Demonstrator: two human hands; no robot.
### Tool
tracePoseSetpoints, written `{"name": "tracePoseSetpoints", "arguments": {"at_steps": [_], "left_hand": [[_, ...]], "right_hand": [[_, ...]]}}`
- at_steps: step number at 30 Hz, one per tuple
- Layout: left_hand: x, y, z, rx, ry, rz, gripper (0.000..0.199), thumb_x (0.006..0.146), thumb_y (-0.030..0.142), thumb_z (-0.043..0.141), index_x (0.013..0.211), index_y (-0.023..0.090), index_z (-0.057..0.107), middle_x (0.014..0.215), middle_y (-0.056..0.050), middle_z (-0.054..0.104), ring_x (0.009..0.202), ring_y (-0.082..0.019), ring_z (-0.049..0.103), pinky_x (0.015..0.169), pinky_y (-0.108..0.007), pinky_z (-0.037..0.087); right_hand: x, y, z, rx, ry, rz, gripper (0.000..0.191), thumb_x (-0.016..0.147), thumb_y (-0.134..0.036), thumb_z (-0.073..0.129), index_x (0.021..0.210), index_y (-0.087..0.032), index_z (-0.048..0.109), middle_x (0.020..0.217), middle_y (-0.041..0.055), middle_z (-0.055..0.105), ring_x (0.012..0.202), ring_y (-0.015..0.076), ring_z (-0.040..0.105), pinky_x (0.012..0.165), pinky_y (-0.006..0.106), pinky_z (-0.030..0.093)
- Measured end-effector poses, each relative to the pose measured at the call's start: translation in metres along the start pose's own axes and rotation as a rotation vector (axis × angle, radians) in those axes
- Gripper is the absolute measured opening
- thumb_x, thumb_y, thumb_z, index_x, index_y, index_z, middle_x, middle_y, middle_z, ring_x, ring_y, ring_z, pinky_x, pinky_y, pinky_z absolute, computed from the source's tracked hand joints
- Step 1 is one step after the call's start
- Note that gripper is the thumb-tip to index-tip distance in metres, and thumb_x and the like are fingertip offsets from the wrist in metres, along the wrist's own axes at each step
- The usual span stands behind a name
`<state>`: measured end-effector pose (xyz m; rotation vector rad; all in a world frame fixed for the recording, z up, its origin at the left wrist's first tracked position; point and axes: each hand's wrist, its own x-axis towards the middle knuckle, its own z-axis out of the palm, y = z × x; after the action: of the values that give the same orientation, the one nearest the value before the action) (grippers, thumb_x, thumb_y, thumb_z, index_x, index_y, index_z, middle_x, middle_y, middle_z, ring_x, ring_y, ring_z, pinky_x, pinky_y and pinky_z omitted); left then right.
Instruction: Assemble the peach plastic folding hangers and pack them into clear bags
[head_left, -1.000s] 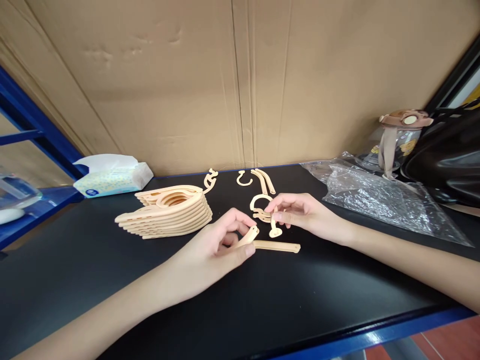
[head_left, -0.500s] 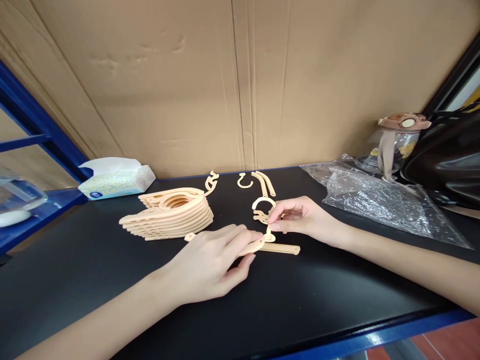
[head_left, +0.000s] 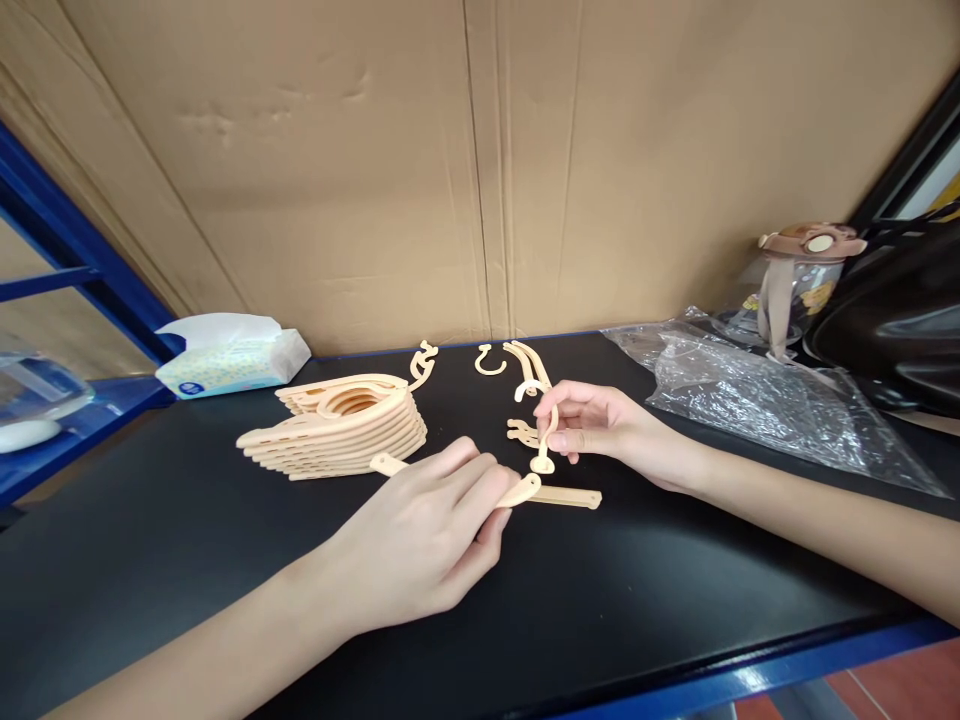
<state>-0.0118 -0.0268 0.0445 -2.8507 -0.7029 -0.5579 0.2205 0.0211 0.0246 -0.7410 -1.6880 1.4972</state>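
Note:
My left hand [head_left: 439, 530] is closed around a cream hanger arm [head_left: 523, 491], whose rounded end with a small hole sticks out past the fingertips. Between thumb and fingers, my right hand [head_left: 592, 425] pinches a cream hanger hook [head_left: 551, 435]. Its curved top points up and left, and its flat base hangs just above the arm's end, seemingly apart from it. Beneath my left hand a straight cream bar [head_left: 566, 496] lies on the black table. Just behind the hook, small notched cream pieces [head_left: 521, 431] are partly hidden by my right hand.
A stack of cream folding hangers [head_left: 352, 440] sits at the left, near a tissue pack [head_left: 232, 358]. Behind lie another hook [head_left: 490, 362], curved arms [head_left: 531, 362] and a notched piece [head_left: 424, 365]. Clear plastic [head_left: 765, 400] and a bottle [head_left: 806, 285] are on the right.
The hook in my right hand has lifted off the arm's end and tilted, its curve now turned differently. My left hand has shifted slightly toward me, still gripping the hanger arm.

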Motion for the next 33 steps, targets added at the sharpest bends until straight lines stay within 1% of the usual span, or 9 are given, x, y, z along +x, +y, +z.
{"name": "tracePoseSetpoints", "arguments": {"at_steps": [4,7,14,19,21,23,26,29,33], "left_hand": [[0.001,-0.003,0.001,0.099,-0.001,0.019,0.019,0.094,0.011,0.036,0.103,0.01,0.053,0.079,-0.005,0.058,0.071,-0.018,0.049,0.06,-0.03,0.041],[0.0,-0.005,0.002,0.138,-0.001,0.022,0.019,0.095,0.011,0.036,0.107,0.01,0.052,0.082,-0.005,0.061,0.071,-0.018,0.053,0.06,-0.029,0.041],[-0.001,-0.007,0.005,0.1,-0.007,-0.02,0.019,0.097,0.013,0.035,0.108,0.013,0.051,0.082,-0.003,0.063,0.068,-0.017,0.058,0.058,-0.028,0.04],[-0.002,-0.01,0.008,0.092,-0.032,-0.075,0.022,0.099,0.018,0.032,0.104,0.014,0.053,0.076,-0.002,0.061,0.061,-0.016,0.055,0.054,-0.027,0.039],[-0.002,-0.011,0.01,0.074,-0.026,-0.09,0.022,0.099,0.019,0.033,0.108,0.014,0.052,0.08,-0.003,0.063,0.064,-0.016,0.058,0.056,-0.027,0.041],[-0.003,-0.013,0.011,0.055,-0.025,-0.096,0.023,0.1,0.02,0.034,0.117,0.015,0.048,0.086,-0.004,0.065,0.069,-0.016,0.061,0.059,-0.027,0.042],[-0.005,-0.015,0.013,0.067,-0.034,-0.063,0.03,0.099,0.018,0.034,0.127,0.019,0.043,0.083,-0.002,0.064,0.07,-0.016,0.061,0.059,-0.026,0.043],[-0.007,-0.016,0.014,0.073,-0.027,-0.035,0.031,0.098,0.017,0.034,0.128,0.02,0.044,0.081,-0.001,0.064,0.067,-0.016,0.061,0.058,-0.025,0.043],[-0.008,-0.016,0.014,0.027,-0.012,-0.022,0.033,0.098,0.018,0.036,0.131,0.021,0.04,0.082,0.0,0.064,0.065,-0.015,0.059,0.057,-0.024,0.043]], "right_hand": [[0.001,0.003,-0.002,-0.019,-0.01,0.008,0.023,0.079,-0.029,0.07,0.1,-0.02,0.066,0.088,0.0015,0.064,0.077,0.0109,0.059,0.063,0.022,0.048],[0.0,0.004,-0.004,-0.03,-0.018,0.01,0.019,0.08,-0.029,0.069,0.097,-0.02,0.069,0.086,0.0011,0.066,0.074,0.0096,0.058,0.063,0.021,0.047],[0.001,0.002,-0.004,-0.048,-0.015,0.042,0.017,0.078,-0.032,0.071,0.087,-0.018,0.071,0.091,0.003,0.068,0.074,0.0112,0.058,0.064,0.024,0.046],[0.002,0.002,-0.006,-0.072,-0.027,0.033,0.014,0.078,-0.03,0.07,0.085,-0.018,0.07,0.086,0.0011,0.066,0.067,0.0087,0.056,0.062,0.023,0.047],[0.002,0.003,-0.006,-0.079,-0.025,0.028,0.013,0.078,-0.03,0.07,0.084,-0.018,0.07,0.084,0.0002,0.065,0.065,0.0078,0.056,0.061,0.022,0.047],[0.002,0.004,-0.006,-0.08,-0.035,0.022,0.013,0.078,-0.029,0.07,0.084,-0.018,0.07,0.083,0.0002,0.065,0.066,0.0082,0.056,0.061,0.022,0.048],[0.002,0.005,-0.004,-0.096,-0.061,0.006,0.015,0.079,-0.03,0.069,0.085,-0.017,0.07,0.082,0.0013,0.066,0.069,0.0097,0.057,0.063,0.024,0.049],[0.002,0.004,-0.003,-0.109,-0.067,0.003,0.014,0.079,-0.03,0.069,0.085,-0.017,0.07,0.081,0.001,0.067,0.067,0.0094,0.057,0.065,0.024,0.05],[0.001,0.002,-0.002,-0.102,-0.089,0.004,0.011,0.08,-0.027,0.068,0.086,-0.017,0.07,0.08,0.0,0.068,0.067,0.0087,0.058,0.065,0.023,0.05]]}}
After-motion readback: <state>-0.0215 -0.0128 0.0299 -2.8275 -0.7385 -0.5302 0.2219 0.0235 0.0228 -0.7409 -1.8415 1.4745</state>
